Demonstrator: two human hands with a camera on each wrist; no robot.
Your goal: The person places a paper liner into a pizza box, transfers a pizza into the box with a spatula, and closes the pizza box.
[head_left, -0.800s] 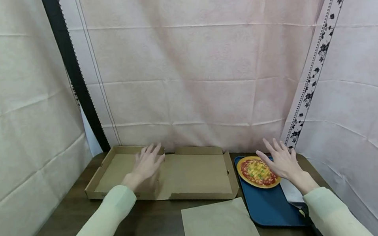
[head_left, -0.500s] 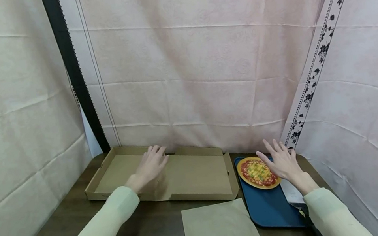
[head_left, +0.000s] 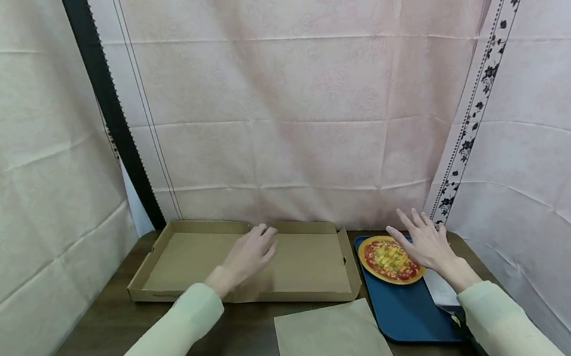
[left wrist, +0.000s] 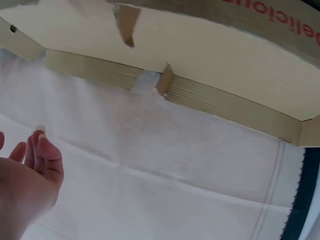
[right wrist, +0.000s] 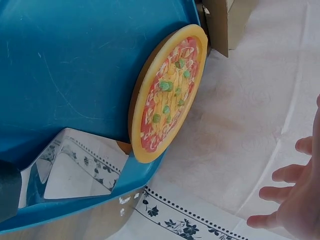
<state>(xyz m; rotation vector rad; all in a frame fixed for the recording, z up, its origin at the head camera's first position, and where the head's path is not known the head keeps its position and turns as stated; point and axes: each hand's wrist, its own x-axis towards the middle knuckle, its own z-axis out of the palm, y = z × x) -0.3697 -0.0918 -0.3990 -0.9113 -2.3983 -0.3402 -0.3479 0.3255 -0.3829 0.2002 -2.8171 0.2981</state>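
Note:
In the head view my left hand (head_left: 247, 256) hovers over the middle of a cardboard pizza box (head_left: 307, 259), which lies opened out flat. Its fingers are loosely bent and hold nothing; the left wrist view shows the same hand (left wrist: 32, 177) apart from the box walls (left wrist: 230, 102). On the right, my right hand (head_left: 426, 247) is held above a blue tray (head_left: 398, 313) with fingers spread. A round pizza (head_left: 391, 260) with cheese and green bits sits on the tray's far end. Beside it lies a spatula (right wrist: 82, 167) with a shiny metal blade and dark handle.
A square sheet of brown paper (head_left: 335, 346) lies on the dark wooden table (head_left: 222, 355) in front of the box, close to the tray. Pale cloth curtains (head_left: 274, 95) enclose the table at the back and both sides.
My left hand has moved to the right across the box, from its left half toward the middle, and its fingers have bent. My right hand, the pizza and the tray stay put.

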